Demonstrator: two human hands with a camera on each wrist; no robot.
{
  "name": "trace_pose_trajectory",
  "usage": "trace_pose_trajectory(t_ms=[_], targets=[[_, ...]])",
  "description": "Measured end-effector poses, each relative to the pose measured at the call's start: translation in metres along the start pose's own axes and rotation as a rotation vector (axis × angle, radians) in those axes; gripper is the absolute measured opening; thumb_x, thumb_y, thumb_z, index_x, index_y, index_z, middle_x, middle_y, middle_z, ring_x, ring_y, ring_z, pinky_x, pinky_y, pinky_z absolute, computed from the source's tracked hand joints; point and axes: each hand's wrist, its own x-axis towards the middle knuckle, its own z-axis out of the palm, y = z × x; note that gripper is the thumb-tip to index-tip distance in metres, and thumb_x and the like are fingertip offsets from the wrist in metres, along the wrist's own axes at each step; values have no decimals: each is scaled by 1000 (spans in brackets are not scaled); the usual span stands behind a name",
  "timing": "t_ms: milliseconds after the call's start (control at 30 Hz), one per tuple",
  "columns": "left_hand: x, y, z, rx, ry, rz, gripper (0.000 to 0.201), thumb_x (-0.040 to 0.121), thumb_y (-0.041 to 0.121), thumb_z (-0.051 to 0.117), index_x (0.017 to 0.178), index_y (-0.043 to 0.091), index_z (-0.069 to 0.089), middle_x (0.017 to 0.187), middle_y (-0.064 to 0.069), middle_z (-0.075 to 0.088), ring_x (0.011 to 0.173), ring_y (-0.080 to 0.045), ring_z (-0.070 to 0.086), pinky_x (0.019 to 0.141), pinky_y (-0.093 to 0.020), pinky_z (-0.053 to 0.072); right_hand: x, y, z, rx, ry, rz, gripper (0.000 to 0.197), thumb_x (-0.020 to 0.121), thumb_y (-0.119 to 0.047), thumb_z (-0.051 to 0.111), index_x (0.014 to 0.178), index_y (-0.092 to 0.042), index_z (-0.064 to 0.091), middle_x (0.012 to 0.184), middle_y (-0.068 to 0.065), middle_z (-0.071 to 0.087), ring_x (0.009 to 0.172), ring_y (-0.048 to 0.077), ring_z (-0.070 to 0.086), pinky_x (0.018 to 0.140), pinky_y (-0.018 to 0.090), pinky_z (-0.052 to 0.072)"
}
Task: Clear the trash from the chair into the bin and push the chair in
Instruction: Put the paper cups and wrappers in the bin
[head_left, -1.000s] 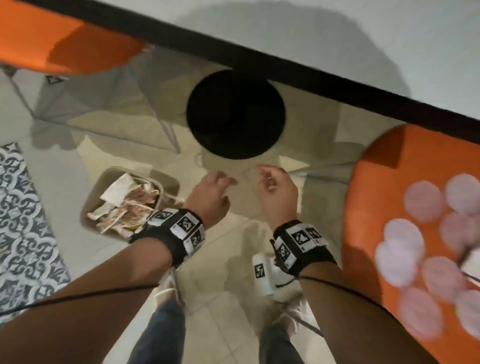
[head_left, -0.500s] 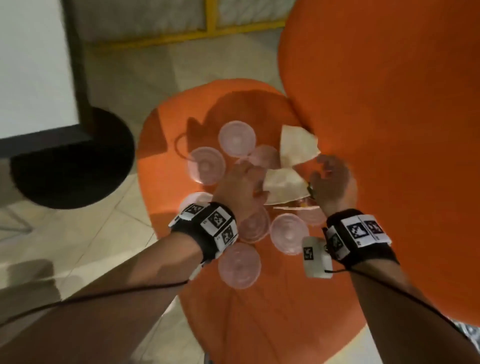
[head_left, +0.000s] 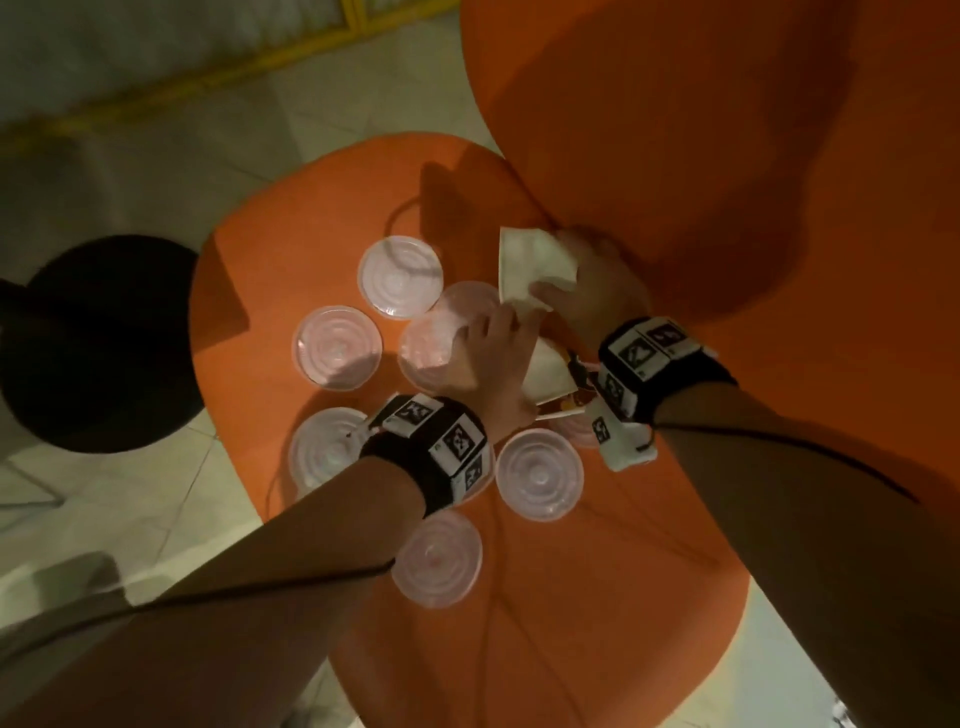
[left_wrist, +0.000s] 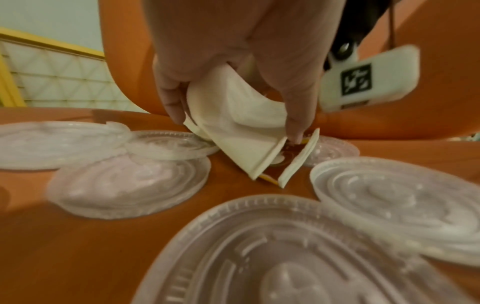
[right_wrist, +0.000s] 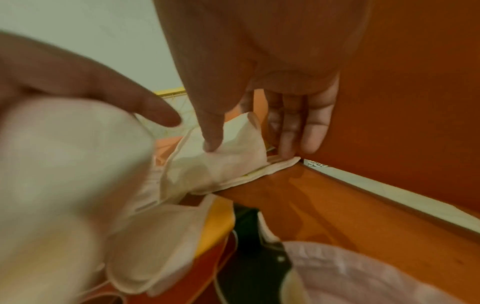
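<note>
An orange chair seat (head_left: 571, 597) carries several clear plastic lids (head_left: 400, 275) and white folded napkins. My left hand (head_left: 506, 332) reaches across the lids and pinches one folded napkin (left_wrist: 241, 148) between thumb and fingers, lifting its edge. At the foot of the chair back (head_left: 727, 130), my right hand (head_left: 563, 265) holds a second napkin (right_wrist: 207, 174), thumb on top and fingers behind it. A red and yellow printed wrapper (left_wrist: 285, 156) lies under the napkins. The bin is out of view.
A black round base (head_left: 98, 343) stands on the tiled floor left of the chair. More lids (head_left: 539, 475) lie below my wrists on the seat. A yellow-framed panel (head_left: 291, 47) runs along the far wall.
The view swung from the bin and floor to the chair. Both hands came down onto the seat and took hold of the white napkins near the chair back.
</note>
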Motion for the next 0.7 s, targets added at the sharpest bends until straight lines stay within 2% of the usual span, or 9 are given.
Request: trace_pose_trajectory(t_ms=[33,100,133,233,333,433,500,600,700], targets=[[-4,-3,0,-58,-8,26,106,33,42,88,126,14,45,112,-15,54,90,-31,58,73,-39,50,4,-1,2,-32,-11,1,60,86,-42,60,141,-33,36,141,8,39,127,32,42,102,44,39],[-14,-5,-6,-135,-156,34,99,57,41,82,137,14,32,127,-13,40,106,-29,48,85,-41,48,10,-3,7,-44,-27,21,55,84,-42,62,135,-31,45,136,9,41,122,32,46,101,43,41],[-17,-3,-8,-150,-200,47,95,61,41,80,138,15,31,129,-11,36,110,-27,45,87,-40,47,10,-3,10,-29,-33,24,53,83,-43,63,132,-28,48,134,10,41,119,33,47,101,43,41],[-11,0,-4,-178,-296,126,92,55,37,85,133,21,39,127,-7,36,112,-26,45,94,-41,46,7,0,18,-27,-39,-6,52,79,-43,66,125,-22,53,131,11,43,120,32,44,102,46,38],[0,3,2,-154,-414,154,93,54,35,87,134,25,40,143,-8,22,124,-30,39,105,-45,37,3,9,20,-17,-48,-59,52,78,-41,67,123,-19,53,131,9,46,123,30,42,103,46,36],[6,4,4,-116,-432,150,94,58,30,86,138,25,36,149,-11,15,126,-31,39,105,-44,39,4,10,17,75,-44,-94,71,76,-36,72,137,-19,40,138,9,45,128,31,40,107,43,34],[7,6,3,-101,-427,143,96,57,28,87,138,24,36,147,-10,18,122,-31,43,101,-43,43,6,7,14,79,-68,-91,94,75,-35,75,149,-20,20,148,12,35,137,32,32,112,43,26],[7,14,2,6,-447,190,95,58,33,86,137,21,35,139,-8,28,119,-29,42,94,-41,44,9,4,12,43,-138,-46,112,74,-38,77,152,-17,-1,156,13,19,143,31,20,115,44,19],[9,23,1,109,-476,220,99,61,37,83,140,16,28,139,-9,30,124,-28,36,97,-42,40,15,3,12,-76,-167,0,125,66,-47,80,151,-15,-6,156,15,14,144,32,16,115,45,18]])
